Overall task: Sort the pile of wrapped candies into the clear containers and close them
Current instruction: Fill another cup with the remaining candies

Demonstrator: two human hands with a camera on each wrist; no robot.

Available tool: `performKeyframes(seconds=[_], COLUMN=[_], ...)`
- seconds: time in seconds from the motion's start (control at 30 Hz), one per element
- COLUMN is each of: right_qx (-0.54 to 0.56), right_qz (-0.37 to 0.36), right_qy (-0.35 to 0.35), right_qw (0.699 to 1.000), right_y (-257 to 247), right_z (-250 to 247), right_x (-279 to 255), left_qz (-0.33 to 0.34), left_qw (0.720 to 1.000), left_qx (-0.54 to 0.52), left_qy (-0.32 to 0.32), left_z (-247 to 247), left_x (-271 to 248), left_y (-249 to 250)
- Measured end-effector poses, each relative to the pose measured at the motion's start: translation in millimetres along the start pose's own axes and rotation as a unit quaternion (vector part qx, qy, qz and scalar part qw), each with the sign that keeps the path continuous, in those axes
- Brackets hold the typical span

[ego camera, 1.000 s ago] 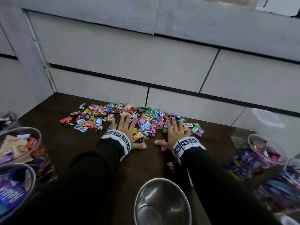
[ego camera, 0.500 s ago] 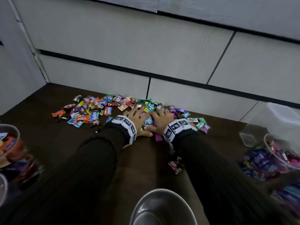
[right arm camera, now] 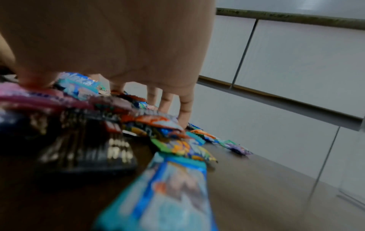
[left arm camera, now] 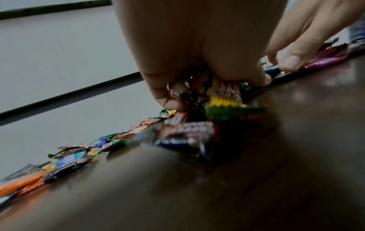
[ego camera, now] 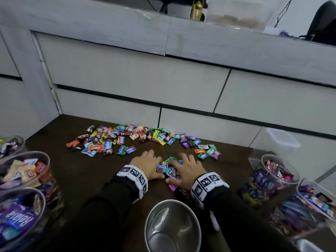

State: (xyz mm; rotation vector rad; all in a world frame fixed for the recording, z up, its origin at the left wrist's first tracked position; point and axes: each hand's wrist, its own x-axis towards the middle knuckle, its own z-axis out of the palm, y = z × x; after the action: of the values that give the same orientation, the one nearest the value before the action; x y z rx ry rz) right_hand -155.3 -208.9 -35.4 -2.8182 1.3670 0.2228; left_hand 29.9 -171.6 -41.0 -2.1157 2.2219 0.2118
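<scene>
Wrapped candies (ego camera: 116, 140) lie scattered along the back of the dark table (ego camera: 81, 171). Both hands sit close together in front of that spread, around a small clump of candies (ego camera: 170, 170). My left hand (ego camera: 148, 165) curls its fingers round part of the clump; the left wrist view shows wrappers (left arm camera: 223, 95) bunched inside its fingers (left arm camera: 168, 96). My right hand (ego camera: 186, 169) arches over the other side, fingers (right arm camera: 184, 109) down on the wrappers (right arm camera: 150, 123) and thumb on a pink one (ego camera: 172, 187). Clear containers of sorted candies stand at the left (ego camera: 48, 161) and right (ego camera: 263, 160).
A steel bowl (ego camera: 172, 201) stands at the near edge between my forearms. More clear jars sit at the near left (ego camera: 42, 197) and near right (ego camera: 300, 188). A clear lidded tub (ego camera: 283, 142) stands at the back right. Grey panelled walls close in the back and left.
Both hands have pulled back from the spread towards me and closed together, dragging a clump of candies with them. The fingers went from spread flat to curled.
</scene>
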Motion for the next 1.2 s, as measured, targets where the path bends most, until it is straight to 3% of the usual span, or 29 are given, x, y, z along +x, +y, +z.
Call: performKeyframes(seconds=[0.13,0.3,0.4,0.53,0.77,0.97,1.2], right_qx=[0.025,0.022,-0.017,0.014,0.067,0.143,0.143], right_qz=[0.033,-0.017,-0.034,-0.060,-0.034,0.020,0.044], right_qy=[-0.042,-0.046,-0.028,-0.048,-0.069,-0.039,-0.050], right_qw=[0.998,0.999,0.999,0.997,0.995,0.989,0.987], right_y=[1,-7,-13,-20,-23,-8,4], right_z=[12,10,4,-4,-10,-27,-44], right_x=[0,4,3,2,-4,-5,-25], left_qz=[0.008,0.000,-0.002,0.005,-0.006,-0.013,-0.115], left_qw=[0.998,1.000,1.000,1.000,0.998,0.998,0.988], left_qx=[0.041,0.015,0.024,0.016,0.040,0.045,-0.071], left_qy=[0.039,-0.014,0.000,0.001,-0.046,0.042,0.069], left_z=[2,10,12,8,-4,-8,-19], left_x=[-5,-3,-5,-10,-13,-19,-32], left_y=[0,6,9,12,18,10,7])
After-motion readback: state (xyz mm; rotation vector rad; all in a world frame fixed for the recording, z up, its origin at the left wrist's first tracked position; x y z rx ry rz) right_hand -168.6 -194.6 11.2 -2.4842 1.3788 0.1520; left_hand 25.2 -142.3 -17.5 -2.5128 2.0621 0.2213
